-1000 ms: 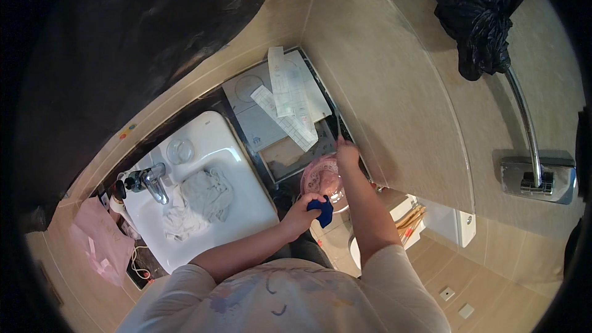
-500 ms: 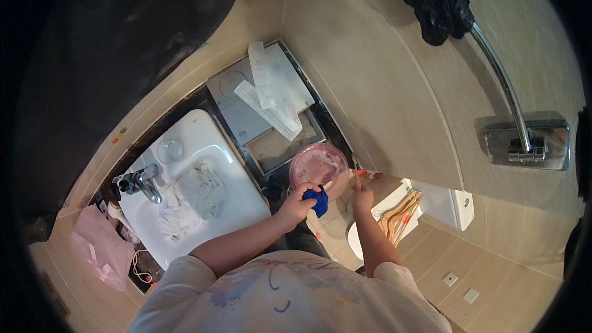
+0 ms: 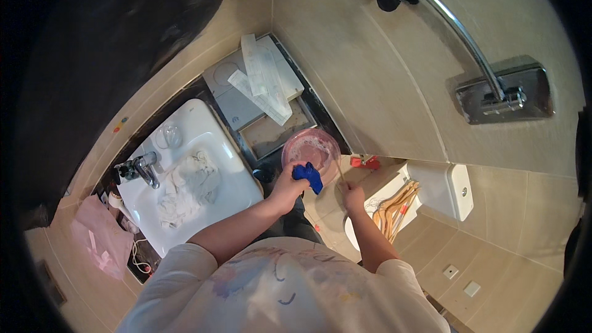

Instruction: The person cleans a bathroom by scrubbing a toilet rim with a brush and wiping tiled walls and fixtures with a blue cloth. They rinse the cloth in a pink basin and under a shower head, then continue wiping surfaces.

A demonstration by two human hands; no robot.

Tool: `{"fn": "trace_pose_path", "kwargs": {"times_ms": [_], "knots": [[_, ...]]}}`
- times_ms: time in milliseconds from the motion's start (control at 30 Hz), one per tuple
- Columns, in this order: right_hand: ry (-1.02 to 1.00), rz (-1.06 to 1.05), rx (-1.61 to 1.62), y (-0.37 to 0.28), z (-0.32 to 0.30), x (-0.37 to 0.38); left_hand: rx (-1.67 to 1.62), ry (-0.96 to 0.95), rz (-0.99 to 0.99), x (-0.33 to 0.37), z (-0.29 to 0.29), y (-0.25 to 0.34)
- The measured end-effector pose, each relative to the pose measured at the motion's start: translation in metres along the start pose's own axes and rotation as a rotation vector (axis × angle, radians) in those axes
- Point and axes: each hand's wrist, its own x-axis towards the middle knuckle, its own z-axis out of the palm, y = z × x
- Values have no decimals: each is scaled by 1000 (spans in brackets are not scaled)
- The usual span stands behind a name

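My left hand [image 3: 288,188] is closed around a bunched blue cloth [image 3: 309,177], held at the near rim of a pink basin [image 3: 287,159]. Suds float on the liquid inside that basin. On the basin's right side, my right hand [image 3: 353,198] is closed on a thin, pale stick [image 3: 343,178] that points up past the rim. What the stick's far end is like cannot be made out. To the left, wet white cloth [image 3: 188,188] lies heaped in a white washbasin [image 3: 237,192].
A chrome faucet [image 3: 146,169] and a clear cup [image 3: 169,136] are on the washbasin's rim. Wooden hangers [image 3: 394,213] lie on the white toilet [image 3: 439,190] at right. White strips [image 3: 262,77] rest on a grey box behind. A pink bag [image 3: 102,234] hangs far left.
The whole view has shifted a little. My right hand has dropped lower and nearer to me, and more of the stick shows. The blue cloth stays in my left hand.
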Motion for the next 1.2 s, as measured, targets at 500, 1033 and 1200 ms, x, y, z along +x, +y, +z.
{"fn": "trace_pose_path", "kwargs": {"times_ms": [500,1033,1200], "knots": [[-780,41,1162,-135,-47,-51,-110,-6,-128,-31,23,56],[-829,191,1355,-189,-43,-66,37,-73,49,-92,-24,52],[-1257,49,923,-219,10,-89,-699,133,121,-150,-84,47]]}}
